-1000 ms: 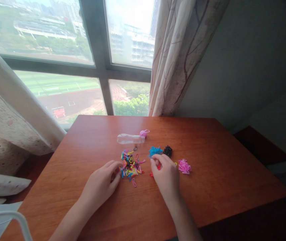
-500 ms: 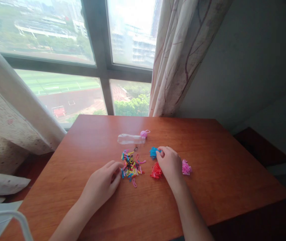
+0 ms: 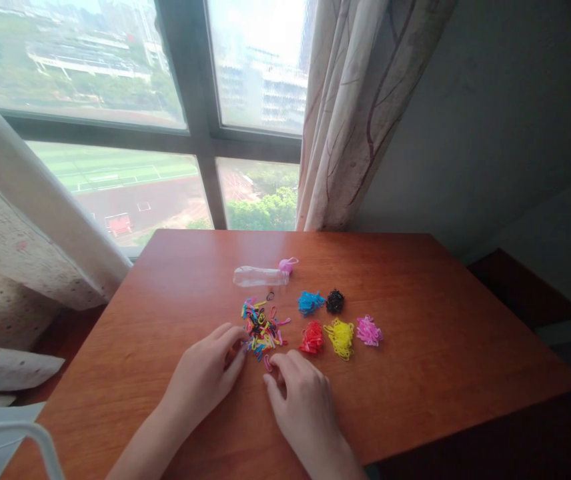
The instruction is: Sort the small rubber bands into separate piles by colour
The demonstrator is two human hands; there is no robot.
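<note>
A loose pile of mixed-colour rubber bands (image 3: 261,328) lies on the wooden table. At its left edge is my left hand (image 3: 211,363), thumb and forefinger tips close together as in a pinch; whatever they hold is too small to make out. My right hand (image 3: 303,390) is just below the pile, thumb and forefinger apart. Its forefinger is beside a single pink rubber band (image 3: 267,363). To the right are sorted heaps: blue bands (image 3: 310,303), black bands (image 3: 335,301), red bands (image 3: 311,337), yellow bands (image 3: 340,338) and pink bands (image 3: 369,331).
Behind the pile, a clear plastic bottle (image 3: 260,277) lies on its side, with a pink cap with a loop (image 3: 286,266) by its mouth. The table (image 3: 415,287) meets a window and curtains (image 3: 350,133) at the back. A white curved bar (image 3: 40,433) stands at lower left.
My right hand has moved from the blue heap down and left to the single pink band, uncovering the black and yellow heaps. The left hand has stayed at the pile's edge.
</note>
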